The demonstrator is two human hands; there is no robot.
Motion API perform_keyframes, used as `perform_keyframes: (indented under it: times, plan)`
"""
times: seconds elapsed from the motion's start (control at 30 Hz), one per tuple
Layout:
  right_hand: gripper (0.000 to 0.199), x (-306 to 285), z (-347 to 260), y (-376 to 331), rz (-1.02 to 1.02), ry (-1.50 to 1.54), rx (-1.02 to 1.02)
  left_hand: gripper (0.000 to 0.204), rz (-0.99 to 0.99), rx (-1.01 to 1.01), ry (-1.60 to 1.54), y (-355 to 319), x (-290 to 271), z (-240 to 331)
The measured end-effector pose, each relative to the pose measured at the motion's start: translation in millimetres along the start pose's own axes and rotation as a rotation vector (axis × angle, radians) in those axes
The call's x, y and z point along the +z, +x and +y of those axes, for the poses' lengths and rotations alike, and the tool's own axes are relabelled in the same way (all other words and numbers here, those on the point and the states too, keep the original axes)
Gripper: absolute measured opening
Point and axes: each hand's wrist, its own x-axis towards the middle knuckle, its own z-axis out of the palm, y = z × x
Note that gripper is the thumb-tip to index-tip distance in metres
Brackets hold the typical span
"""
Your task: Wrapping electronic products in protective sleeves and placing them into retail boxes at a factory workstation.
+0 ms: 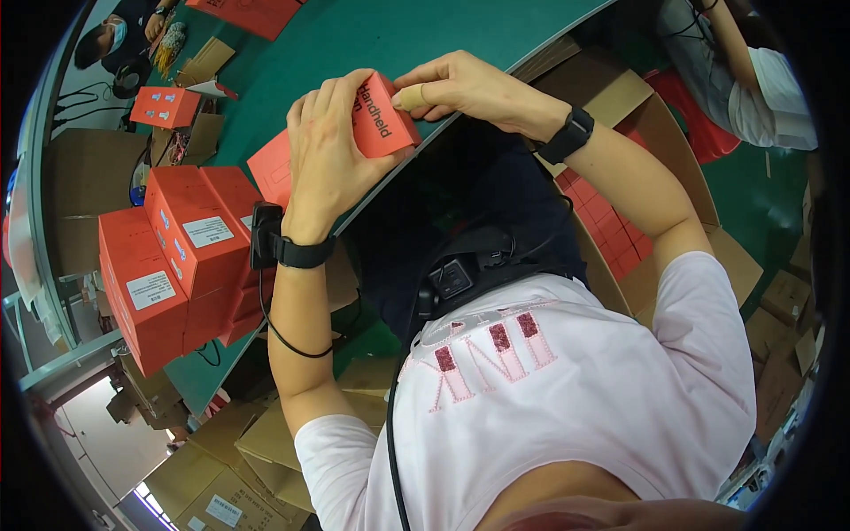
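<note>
A small orange-red cardboard box [388, 117] with black lettering is tilted up at the edge of the green table. My left hand [329, 146] is closed round it, fingers over the far side and thumb along the near edge. At the box's right end is my right hand [456, 91], its thumb and fingers pinching the edge. A tan wrap covers part of the right thumb. Beside my left hand, partly hidden by it, lies another orange-red box [273, 166]. Both wrists wear black straps.
Stacked orange-red boxes [190, 232] with white labels stand at the left. An open carton [699, 168] at my right holds several small red boxes [602, 217]. The green table [354, 40] stretches away. A masked person [124, 40] is at the far left; another [708, 71] sits at right.
</note>
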Motion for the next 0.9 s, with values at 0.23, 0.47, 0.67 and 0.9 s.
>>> perform_keyframes:
  times: [0.23,0.47,0.67,0.9]
  plan:
    - [0.066,0.6,-6.7,-4.7,-0.018,-0.091,-0.019,0.073,-0.004,0.038,-0.030,-1.4,-7.5,5.5]
    - [0.062,-1.4,-13.0,-12.0,-0.142,-0.151,0.027,0.080,-0.045,0.080,-0.042,-5.2,-5.0,15.8]
    - [0.044,-19.1,0.8,-9.0,-0.039,-0.150,-0.054,0.086,-0.059,0.077,-0.059,-0.7,-8.8,14.6]
    - [0.061,-55.0,5.4,-17.0,0.269,-0.842,-0.575,0.089,-0.007,0.033,-0.056,-5.3,-18.9,-1.6]
